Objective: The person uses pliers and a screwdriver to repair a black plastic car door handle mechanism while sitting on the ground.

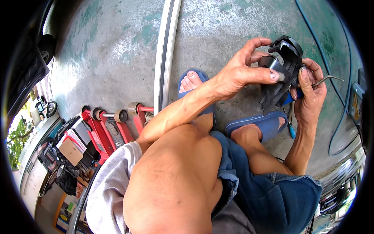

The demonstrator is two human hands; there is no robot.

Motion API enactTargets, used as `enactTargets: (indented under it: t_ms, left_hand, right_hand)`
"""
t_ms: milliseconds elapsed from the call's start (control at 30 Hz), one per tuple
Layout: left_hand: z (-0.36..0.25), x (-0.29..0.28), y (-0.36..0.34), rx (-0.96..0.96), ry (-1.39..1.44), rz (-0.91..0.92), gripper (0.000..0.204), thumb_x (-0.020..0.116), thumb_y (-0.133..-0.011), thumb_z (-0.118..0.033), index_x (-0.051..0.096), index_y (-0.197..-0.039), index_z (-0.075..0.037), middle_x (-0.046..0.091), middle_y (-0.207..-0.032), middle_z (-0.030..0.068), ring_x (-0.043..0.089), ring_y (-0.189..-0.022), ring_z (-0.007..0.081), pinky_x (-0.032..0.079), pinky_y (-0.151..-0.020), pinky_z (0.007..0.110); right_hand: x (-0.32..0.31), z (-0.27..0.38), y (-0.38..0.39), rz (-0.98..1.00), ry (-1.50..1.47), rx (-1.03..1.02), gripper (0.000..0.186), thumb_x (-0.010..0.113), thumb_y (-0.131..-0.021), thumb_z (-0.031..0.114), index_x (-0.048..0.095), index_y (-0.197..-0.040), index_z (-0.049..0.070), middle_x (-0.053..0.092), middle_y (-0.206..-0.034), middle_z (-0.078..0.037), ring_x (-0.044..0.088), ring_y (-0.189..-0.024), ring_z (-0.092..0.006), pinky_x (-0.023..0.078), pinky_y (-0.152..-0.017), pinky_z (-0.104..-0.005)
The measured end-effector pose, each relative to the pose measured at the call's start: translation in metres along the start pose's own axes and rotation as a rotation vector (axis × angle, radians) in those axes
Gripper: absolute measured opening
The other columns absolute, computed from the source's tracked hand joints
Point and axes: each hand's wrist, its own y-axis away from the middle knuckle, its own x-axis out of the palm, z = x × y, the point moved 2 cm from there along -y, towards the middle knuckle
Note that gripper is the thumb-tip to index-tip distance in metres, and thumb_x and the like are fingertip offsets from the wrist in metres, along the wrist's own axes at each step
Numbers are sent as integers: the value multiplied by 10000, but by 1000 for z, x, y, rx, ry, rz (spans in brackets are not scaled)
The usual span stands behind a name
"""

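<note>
Above the floor, ahead and to the right, I hold a black moulded part (290,58) with a curved, open upper end and a round dark metal cylinder (269,61) set in its side. My left hand (243,72) grips it from the left, thumb stretched along the cylinder, fingers behind. My right hand (311,84) is closed at the part's right side, its thumb up against the edge. Within that hand is a tool with a blue handle (295,96); a bent metal shaft (329,78) sticks out to the right. The tool's grip is partly hidden by my fingers.
A light metal rail (167,50) crosses the worn concrete floor. A blue hose (317,39) curves along the right. A blue-handled tool (291,130) lies beside my right sandal (269,126). Red floor jacks (105,132) and stacked boxes (72,150) stand left.
</note>
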Motion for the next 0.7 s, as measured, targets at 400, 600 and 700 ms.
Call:
enactTargets:
  t_ms: [400,600,700]
  left_hand:
    - [-6,1,6,44,-31,74,1070,788,-736,-120,159,-1601,-112,538,-1328,153,565,-1216,262,472,-1005,350]
    - [-6,0,10,50,44,119,1216,801,-659,52,84,-1620,-147,495,-1374,144,541,-1266,266,473,-1047,390]
    - [-8,2,11,57,14,119,1221,803,-662,52,74,-1621,-149,493,-1376,135,535,-1279,265,474,-1051,388]
  right_hand:
    - [-11,0,14,72,-18,-52,442,761,-917,187,537,-1241,-12,601,-909,-8,471,-616,-23,353,-501,-176]
    - [-12,2,18,111,65,-114,507,777,-907,221,522,-1288,4,625,-908,-13,450,-577,-28,340,-491,-189]
    - [-12,2,18,96,66,-113,519,786,-900,230,523,-1286,3,633,-922,-21,446,-568,-29,342,-496,-187]
